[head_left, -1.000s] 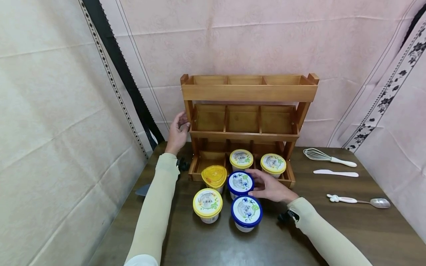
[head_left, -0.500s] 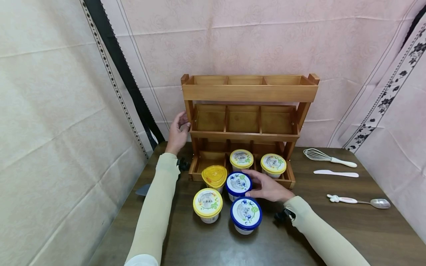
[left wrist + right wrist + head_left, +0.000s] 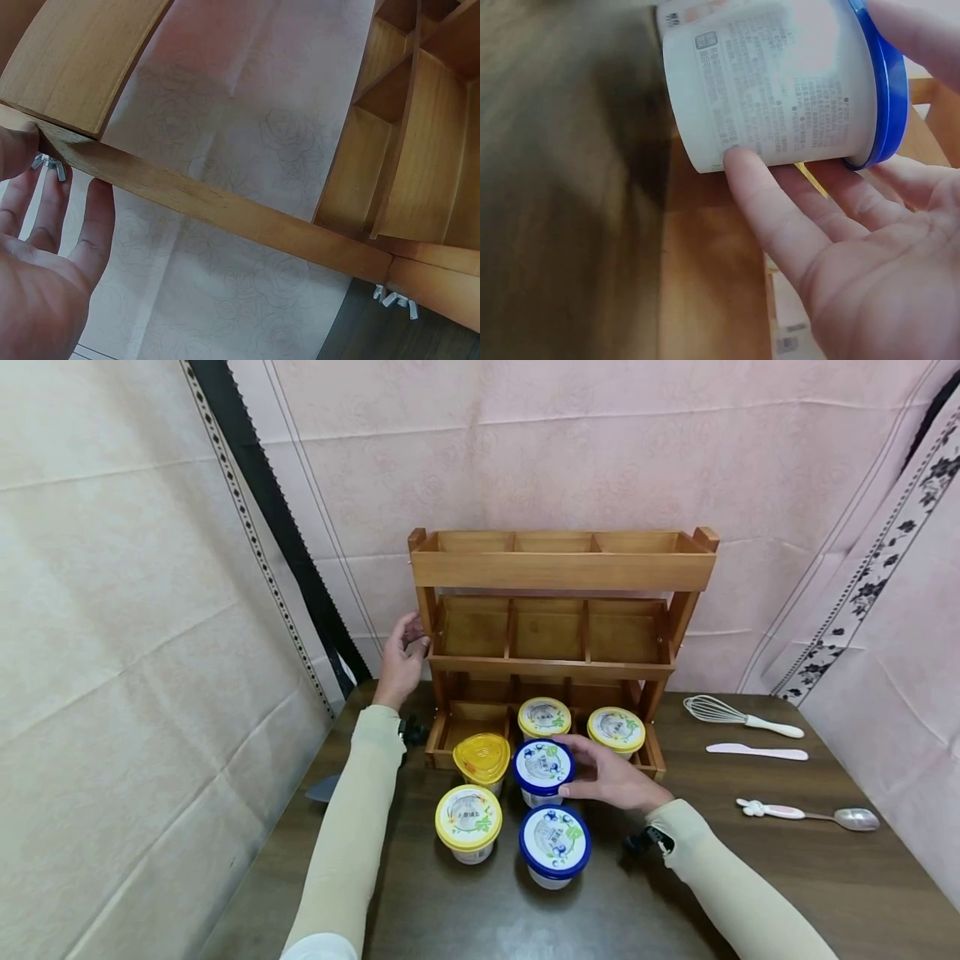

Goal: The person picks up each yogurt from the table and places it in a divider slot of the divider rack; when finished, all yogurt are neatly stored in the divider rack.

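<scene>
My right hand (image 3: 611, 778) holds a white tub with a blue lid (image 3: 543, 764) in front of the rack's bottom tier. In the right wrist view, thumb and fingers span the blue-lidded tub (image 3: 780, 90), the thumb at its lid. On the left, my left hand (image 3: 401, 664) holds the side post of the wooden three-tier rack (image 3: 558, 572). The left wrist view puts its thumb (image 3: 16, 148) on the post beside a wing nut (image 3: 51, 165), with fingertips partly hidden behind the wood. Two yellow-lidded tubs, one central (image 3: 544, 717) and one at right (image 3: 617, 728), sit in the bottom tier.
A second blue-lidded tub (image 3: 555, 843), a yellow-lidded tub (image 3: 468, 820) and a tub with a translucent yellow lid (image 3: 482, 760) stand before the rack. At right lie a whisk (image 3: 720, 710), a white-handled knife (image 3: 757, 751) and a spoon (image 3: 810, 814).
The right hand has shifted the blue-lidded tub slightly left, then back right and a little up toward the rack. My left hand keeps its place.
</scene>
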Demonstrator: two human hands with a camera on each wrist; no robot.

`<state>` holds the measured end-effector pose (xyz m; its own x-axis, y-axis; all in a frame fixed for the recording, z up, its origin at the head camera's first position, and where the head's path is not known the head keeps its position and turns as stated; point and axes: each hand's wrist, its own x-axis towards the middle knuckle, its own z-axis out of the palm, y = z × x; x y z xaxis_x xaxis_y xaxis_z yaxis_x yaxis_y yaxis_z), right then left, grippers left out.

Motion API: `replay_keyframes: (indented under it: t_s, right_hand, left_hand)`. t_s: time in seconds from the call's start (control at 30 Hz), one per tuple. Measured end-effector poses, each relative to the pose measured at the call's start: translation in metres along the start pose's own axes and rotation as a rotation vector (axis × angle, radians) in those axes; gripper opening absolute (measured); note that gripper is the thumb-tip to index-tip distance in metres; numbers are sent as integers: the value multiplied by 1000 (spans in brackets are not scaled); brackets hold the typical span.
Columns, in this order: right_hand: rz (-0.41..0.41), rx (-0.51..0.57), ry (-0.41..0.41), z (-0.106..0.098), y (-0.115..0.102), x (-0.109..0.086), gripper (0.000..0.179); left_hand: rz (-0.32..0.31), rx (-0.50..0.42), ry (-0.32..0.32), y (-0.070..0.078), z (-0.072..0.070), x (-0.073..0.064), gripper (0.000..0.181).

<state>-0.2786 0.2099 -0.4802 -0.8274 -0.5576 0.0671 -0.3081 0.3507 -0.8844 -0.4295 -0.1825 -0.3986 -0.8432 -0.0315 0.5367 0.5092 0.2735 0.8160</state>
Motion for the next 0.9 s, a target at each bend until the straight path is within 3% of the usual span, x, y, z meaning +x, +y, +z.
replay_keyframes:
  t_s: [0.67,0.9]
  right_hand:
    - [-48,-2,138,-18,-34,11,81]
    - [-43,-28,166,-18,-43,20,89]
  left_hand:
    - [22,-8,-4,0,-1,0,47]
    - [24,-11,-4,-1,-1,0,46]
